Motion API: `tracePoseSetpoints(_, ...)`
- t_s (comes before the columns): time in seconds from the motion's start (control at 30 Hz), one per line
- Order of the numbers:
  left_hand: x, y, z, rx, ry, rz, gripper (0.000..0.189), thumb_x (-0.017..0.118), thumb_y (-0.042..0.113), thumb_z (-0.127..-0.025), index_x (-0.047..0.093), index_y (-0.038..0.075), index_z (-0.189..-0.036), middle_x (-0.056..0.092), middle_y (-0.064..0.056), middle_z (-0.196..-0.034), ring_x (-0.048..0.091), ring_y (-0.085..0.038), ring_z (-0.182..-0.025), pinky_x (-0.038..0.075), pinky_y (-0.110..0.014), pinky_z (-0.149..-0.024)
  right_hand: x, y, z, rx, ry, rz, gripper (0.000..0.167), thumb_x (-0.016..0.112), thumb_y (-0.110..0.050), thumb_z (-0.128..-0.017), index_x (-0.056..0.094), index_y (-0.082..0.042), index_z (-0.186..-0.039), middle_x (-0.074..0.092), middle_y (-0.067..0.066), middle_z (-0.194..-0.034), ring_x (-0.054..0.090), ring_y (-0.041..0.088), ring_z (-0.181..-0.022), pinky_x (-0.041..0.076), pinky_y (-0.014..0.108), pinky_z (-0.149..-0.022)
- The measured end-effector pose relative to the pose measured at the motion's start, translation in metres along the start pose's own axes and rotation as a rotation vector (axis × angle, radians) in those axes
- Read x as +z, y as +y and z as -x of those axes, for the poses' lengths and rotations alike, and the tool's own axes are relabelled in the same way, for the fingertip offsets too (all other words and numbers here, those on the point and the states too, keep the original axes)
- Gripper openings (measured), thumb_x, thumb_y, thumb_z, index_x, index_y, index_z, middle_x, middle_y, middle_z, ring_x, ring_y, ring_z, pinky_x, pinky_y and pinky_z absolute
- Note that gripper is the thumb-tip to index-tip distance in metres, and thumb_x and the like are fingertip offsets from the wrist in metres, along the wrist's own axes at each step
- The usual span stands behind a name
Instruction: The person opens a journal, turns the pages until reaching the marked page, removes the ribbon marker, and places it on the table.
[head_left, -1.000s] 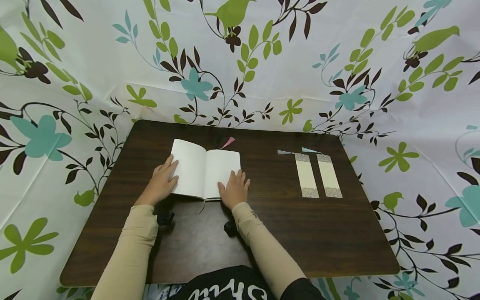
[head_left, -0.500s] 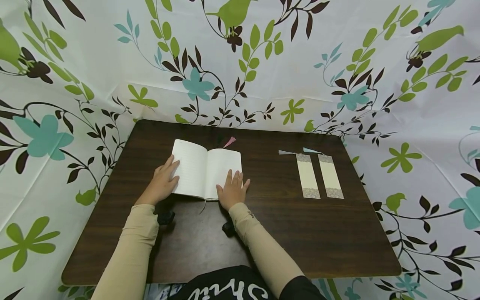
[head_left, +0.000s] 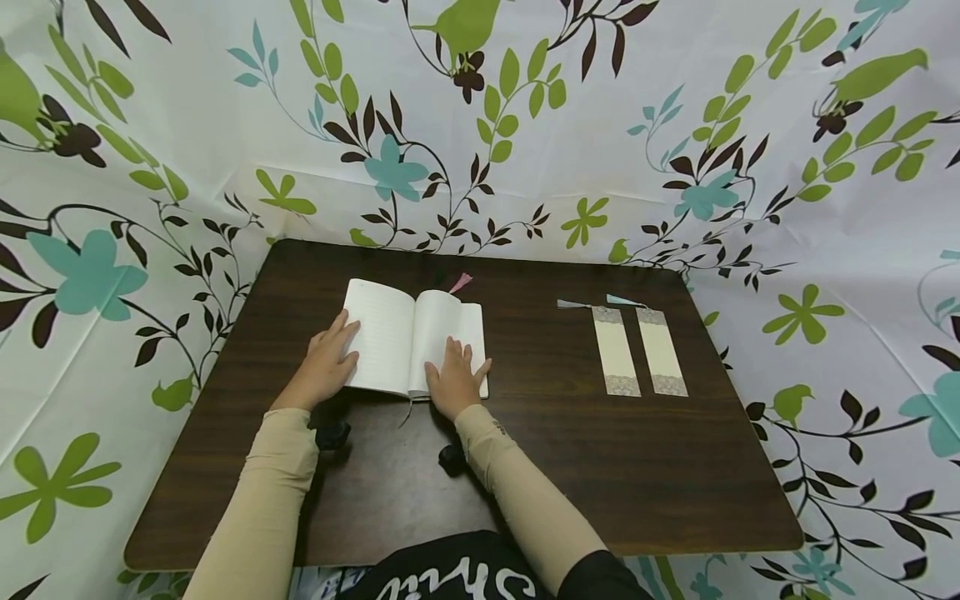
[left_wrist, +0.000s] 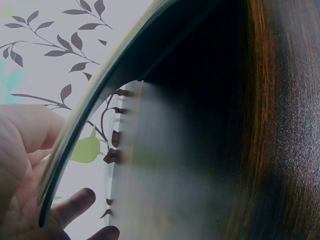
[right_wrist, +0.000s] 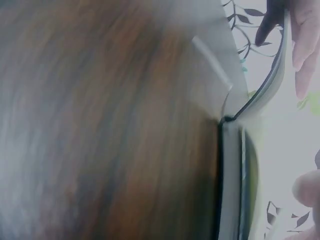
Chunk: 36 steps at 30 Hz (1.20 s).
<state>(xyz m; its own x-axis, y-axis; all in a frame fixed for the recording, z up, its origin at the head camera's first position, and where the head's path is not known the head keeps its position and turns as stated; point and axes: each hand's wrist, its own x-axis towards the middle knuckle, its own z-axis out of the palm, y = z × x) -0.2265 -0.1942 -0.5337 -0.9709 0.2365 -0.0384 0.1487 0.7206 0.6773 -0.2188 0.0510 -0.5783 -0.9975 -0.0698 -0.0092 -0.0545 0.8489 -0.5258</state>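
Note:
An open notebook (head_left: 381,333) with lined white pages lies on the dark wooden table, its left side lifted. My left hand (head_left: 321,367) grips that left edge; in the left wrist view the cover (left_wrist: 87,107) runs between thumb and fingers. Across the right-hand pages rests my right hand (head_left: 456,385), fingers extended and spread. Under it some pages bow up toward the spine, baring a lower page (head_left: 474,333) at the right. A pink tassel (head_left: 461,283) pokes out beyond the top edge. From the spine's bottom hangs a thin ribbon (head_left: 406,414).
Two cream bookmarks, a nearer-left one (head_left: 616,352) and a right one (head_left: 661,352), lie side by side at the table's right, with pale blue-grey tassels. The wooden table (head_left: 570,483) has rounded corners. A patterned cloth (head_left: 540,167) hangs behind it.
My right hand has slid left over the right page, and pages now bow up toward the spine, exposing a page beneath. My left hand keeps its hold on the left edge.

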Motion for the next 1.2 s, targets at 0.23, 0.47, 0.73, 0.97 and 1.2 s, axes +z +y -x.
tracePoseSetpoints(0.23,0.000,-0.001,-0.001,0.006,0.005,0.005,0.056,0.047,0.009,-0.105,0.030,-0.002,-0.157,0.001,-0.020,-0.169,0.010,-0.055,-0.147,0.016,-0.071,-0.112,-0.002,-0.010,0.002,-0.101,0.051,-0.289,0.061,0.043,-0.036,-0.108,0.028,-0.005,-0.159,0.034,0.016,-0.162,0.025,0.038,-0.151,-0.004,0.073,-0.113)
tracePoseSetpoints(0.47,0.000,-0.002,-0.001,-0.001,0.003,0.012,0.055,0.046,0.011,-0.105,0.032,0.000,-0.157,0.001,-0.017,-0.169,0.010,-0.055,-0.147,0.018,-0.072,-0.111,-0.006,-0.012,0.000,-0.293,0.236,-0.497,0.050,0.053,-0.008,-0.103,0.038,-0.002,-0.150,0.029,0.015,-0.164,0.027,0.028,-0.151,0.027,0.049,-0.119)
tracePoseSetpoints(0.73,0.000,-0.002,-0.002,0.000,0.001,-0.006,0.054,0.046,0.010,-0.105,0.032,-0.001,-0.157,0.002,-0.020,-0.169,0.011,-0.056,-0.146,0.018,-0.072,-0.111,-0.010,-0.016,0.000,-0.348,0.141,-0.840,0.084,0.057,-0.003,-0.099,0.002,-0.011,-0.162,0.011,0.010,-0.169,0.025,0.032,-0.152,0.031,0.049,-0.117)
tracePoseSetpoints(0.97,0.001,-0.005,-0.001,0.008,0.019,0.005,0.051,0.044,0.015,-0.108,0.035,-0.002,-0.155,0.004,-0.020,-0.169,0.013,-0.056,-0.145,0.017,-0.071,-0.112,-0.002,-0.021,0.005,-0.386,-0.169,-0.625,0.083,0.057,-0.043,-0.103,0.007,-0.013,-0.163,0.023,0.012,-0.167,0.038,0.028,-0.146,0.034,0.047,-0.115)
tracePoseSetpoints(1.2,-0.001,-0.004,-0.001,-0.001,0.046,0.179,0.069,0.012,0.043,-0.111,0.026,-0.006,-0.157,0.010,-0.019,-0.168,0.007,-0.052,-0.150,0.005,-0.068,-0.116,0.014,-0.022,0.009,-0.501,-0.209,-0.109,0.064,0.052,-0.043,-0.106,0.035,-0.010,-0.157,0.024,0.010,-0.167,0.022,0.024,-0.153,0.025,0.052,-0.119)
